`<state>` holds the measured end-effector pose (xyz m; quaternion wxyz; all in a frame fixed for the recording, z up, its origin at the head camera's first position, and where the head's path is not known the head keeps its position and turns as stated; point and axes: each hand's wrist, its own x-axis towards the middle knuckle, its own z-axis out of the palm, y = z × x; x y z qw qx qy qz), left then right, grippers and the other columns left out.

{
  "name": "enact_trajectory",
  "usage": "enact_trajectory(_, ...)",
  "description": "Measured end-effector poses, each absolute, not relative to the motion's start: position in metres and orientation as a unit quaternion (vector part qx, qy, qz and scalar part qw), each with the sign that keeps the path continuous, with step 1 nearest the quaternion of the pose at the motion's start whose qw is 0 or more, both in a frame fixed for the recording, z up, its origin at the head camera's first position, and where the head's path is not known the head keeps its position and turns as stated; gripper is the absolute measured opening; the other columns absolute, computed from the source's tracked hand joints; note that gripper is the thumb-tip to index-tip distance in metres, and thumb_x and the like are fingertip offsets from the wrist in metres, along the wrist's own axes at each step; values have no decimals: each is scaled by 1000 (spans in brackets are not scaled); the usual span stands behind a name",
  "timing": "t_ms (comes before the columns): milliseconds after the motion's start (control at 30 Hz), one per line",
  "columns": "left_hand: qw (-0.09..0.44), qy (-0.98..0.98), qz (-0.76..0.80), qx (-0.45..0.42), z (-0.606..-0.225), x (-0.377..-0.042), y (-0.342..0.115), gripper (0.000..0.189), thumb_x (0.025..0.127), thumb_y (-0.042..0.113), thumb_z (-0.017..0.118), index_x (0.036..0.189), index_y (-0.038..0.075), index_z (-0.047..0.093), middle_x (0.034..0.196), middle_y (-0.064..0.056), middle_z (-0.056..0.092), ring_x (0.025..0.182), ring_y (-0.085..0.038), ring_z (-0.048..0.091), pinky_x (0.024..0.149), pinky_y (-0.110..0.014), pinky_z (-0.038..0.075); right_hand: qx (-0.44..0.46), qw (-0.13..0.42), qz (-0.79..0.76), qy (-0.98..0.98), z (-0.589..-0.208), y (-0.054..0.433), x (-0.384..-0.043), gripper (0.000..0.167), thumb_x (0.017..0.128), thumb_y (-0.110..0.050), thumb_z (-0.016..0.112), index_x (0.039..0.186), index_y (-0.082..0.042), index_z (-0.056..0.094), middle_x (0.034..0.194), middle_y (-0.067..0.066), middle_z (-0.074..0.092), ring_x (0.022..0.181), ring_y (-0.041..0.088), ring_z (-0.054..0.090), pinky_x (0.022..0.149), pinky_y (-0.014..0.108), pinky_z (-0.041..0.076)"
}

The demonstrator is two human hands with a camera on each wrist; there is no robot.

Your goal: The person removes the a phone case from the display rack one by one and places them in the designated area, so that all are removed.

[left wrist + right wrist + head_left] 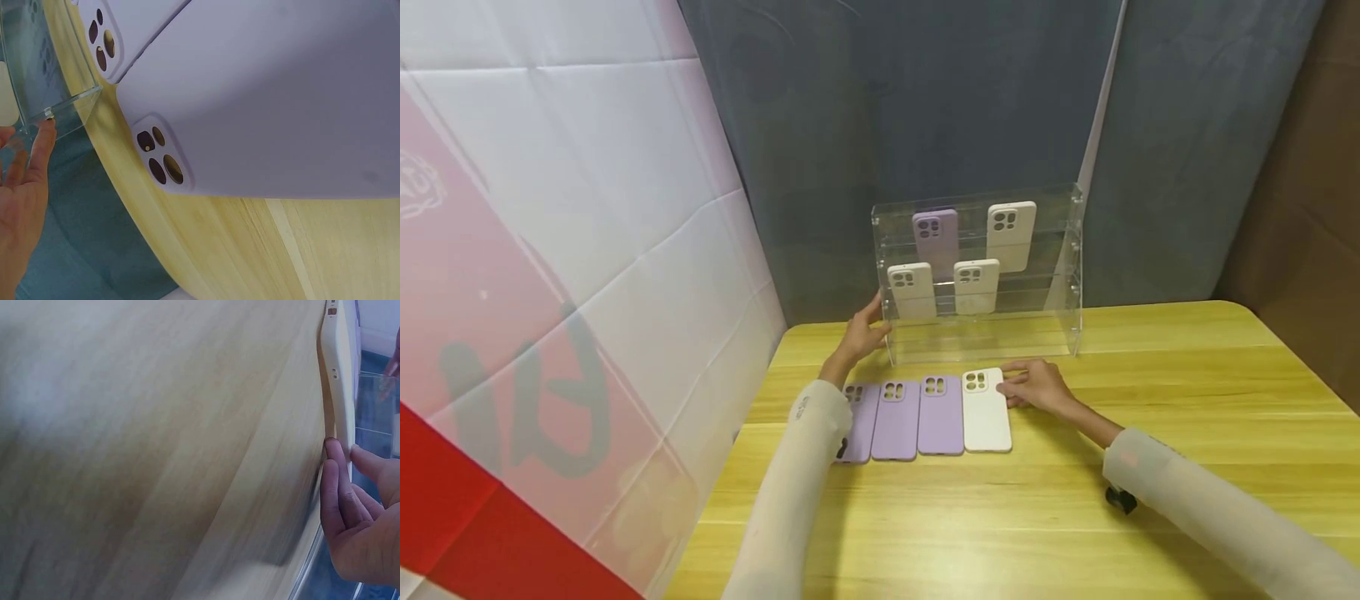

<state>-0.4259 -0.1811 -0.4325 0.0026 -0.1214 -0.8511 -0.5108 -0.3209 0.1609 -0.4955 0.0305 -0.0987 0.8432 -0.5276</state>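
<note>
My right hand (1039, 388) pinches the upper right edge of a white phone case (987, 421), thumb on top and fingers beneath. In the right wrist view that case (340, 381) is edge-on, its gripped side lifted slightly off the table. A row of purple phone cases (940, 421) lies flat to its left, camera cutouts toward the stand. My left hand (861, 336) touches the left side of a clear acrylic display stand (1022, 337) with fairly straight fingers. On the stand's tiers lean one purple case (937, 242) and three white cases (1011, 237).
The yellow wood-grain table (1150, 517) has a rounded far edge. Behind the stand hangs a dark grey cloth (970, 100); a white and pink printed sheet (587, 208) hangs on the left. My left sleeve (797, 467) covers part of the leftmost purple case.
</note>
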Motion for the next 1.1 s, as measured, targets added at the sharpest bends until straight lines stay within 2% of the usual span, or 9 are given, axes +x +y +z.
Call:
enact_trajectory(233,0,-849,-515,-119,-432,-425,-181,80,101,0,61,166,29,24,152,-27,50,125,-43,63,90,-45,64,-110,19,-533,839,-495,161,-318,45,92,-4,77,131,13,63,98,25,76,64,26,76,57,31,66)
enact_trajectory(567,-6,-849,-515,-120,-433,-426,-182,79,102,1,60,166,28,23,153,-27,49,125,-43,63,87,-38,65,-122,-2,-531,839,-498,163,-315,42,91,-2,78,128,13,65,105,30,74,70,29,77,61,32,66)
enact_trajectory(833,-1,-848,-516,-121,-432,-426,-182,80,101,2,61,166,31,24,152,-26,50,123,-42,64,86,-38,66,-132,-23,-512,849,-496,166,-317,45,90,-6,81,128,13,65,102,26,76,70,28,77,57,30,66)
enact_trajectory(967,-4,-847,-518,-120,-433,-426,-182,80,101,2,61,166,31,24,153,-25,50,126,-42,63,87,-38,65,-147,-67,-464,871,-493,167,-323,43,89,-11,82,125,8,69,97,21,78,70,26,77,44,19,53)
enact_trajectory(1100,-5,-847,-519,-116,-432,-425,-181,81,101,2,62,166,32,24,153,-24,50,126,-41,63,88,-40,65,-162,-93,-457,870,-486,168,-331,43,90,-11,81,126,8,69,99,22,78,68,30,77,36,15,36)
